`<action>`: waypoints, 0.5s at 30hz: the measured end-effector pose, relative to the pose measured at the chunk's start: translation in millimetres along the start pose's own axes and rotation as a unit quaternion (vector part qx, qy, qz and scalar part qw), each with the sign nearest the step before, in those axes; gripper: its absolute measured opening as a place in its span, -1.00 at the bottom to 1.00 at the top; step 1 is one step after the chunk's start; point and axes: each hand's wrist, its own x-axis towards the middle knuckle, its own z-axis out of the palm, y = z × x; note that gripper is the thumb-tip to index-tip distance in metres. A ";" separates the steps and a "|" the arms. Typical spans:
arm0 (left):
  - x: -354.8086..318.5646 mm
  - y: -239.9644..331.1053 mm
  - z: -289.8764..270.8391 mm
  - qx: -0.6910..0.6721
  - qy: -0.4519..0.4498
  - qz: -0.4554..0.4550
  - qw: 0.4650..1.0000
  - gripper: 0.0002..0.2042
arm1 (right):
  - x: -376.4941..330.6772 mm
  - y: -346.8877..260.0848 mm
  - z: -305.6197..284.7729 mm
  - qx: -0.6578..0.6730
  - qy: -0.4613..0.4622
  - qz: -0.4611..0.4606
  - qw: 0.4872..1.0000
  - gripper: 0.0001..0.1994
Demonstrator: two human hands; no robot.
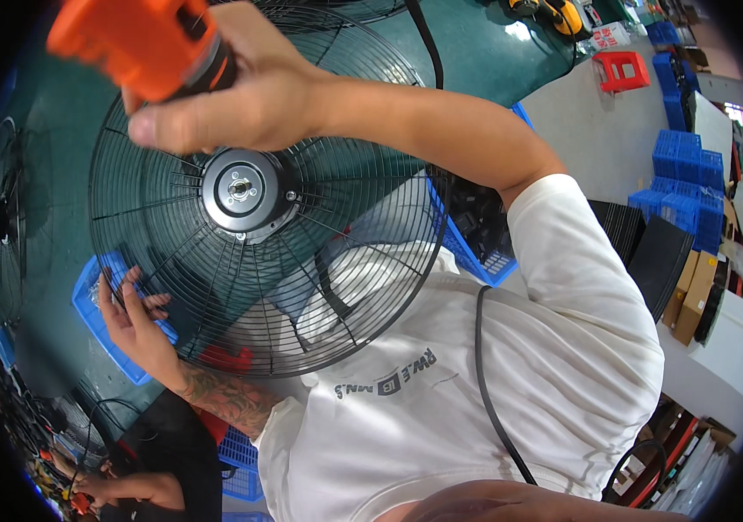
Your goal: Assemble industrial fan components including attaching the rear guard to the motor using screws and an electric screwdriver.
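**Fan guard held over the workbench, orange driver above its hub**

Closest to the camera is the person's white T-shirt point(493, 383), with a black cable point(498, 418) running down across it. Just in front of the shirt stands the round black wire fan guard point(171, 252), which I take as the landmark.

At the lower left rim of the fan guard is the left hand point(132, 317). Its fingers are spread and loose, not clenched; the fingertips reach into a small blue plastic tray point(89, 304) that lies behind the guard. I cannot tell if they pinch any small part there.

In the centre of the fan guard sits a round grey metal hub point(241, 189) with a shaft in its middle.

Just above the hub, the right hand point(241, 100) is clenched around an orange power screwdriver point(132, 39). The tool covers the upper left rim of the guard.

Behind the fan guard is the dark green workbench point(476, 52). To the right of the guard stands a blue crate point(485, 261), and far to the upper right are stacked blue crates point(685, 174) and a red stool point(622, 70).
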 end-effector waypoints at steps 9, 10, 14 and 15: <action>-0.4 -0.4 -3.2 -0.010 -0.003 -0.001 1.000 -0.57 | 4.5 1.3 2.9 0.020 -0.011 0.023 0.999 -0.69; -1.3 1.5 -3.2 -0.010 -0.002 -0.006 1.000 -0.57 | 5.5 1.4 1.4 0.036 -0.013 0.034 0.999 -0.68; -1.1 3.8 -1.5 -0.012 -0.002 -0.033 0.999 -0.57 | 0.7 3.1 -5.1 0.034 -0.003 0.046 0.998 -0.67; -4.2 9.9 -0.4 -0.014 0.005 -0.051 0.999 -0.56 | -4.1 0.7 -5.7 0.040 0.012 0.052 0.998 -0.67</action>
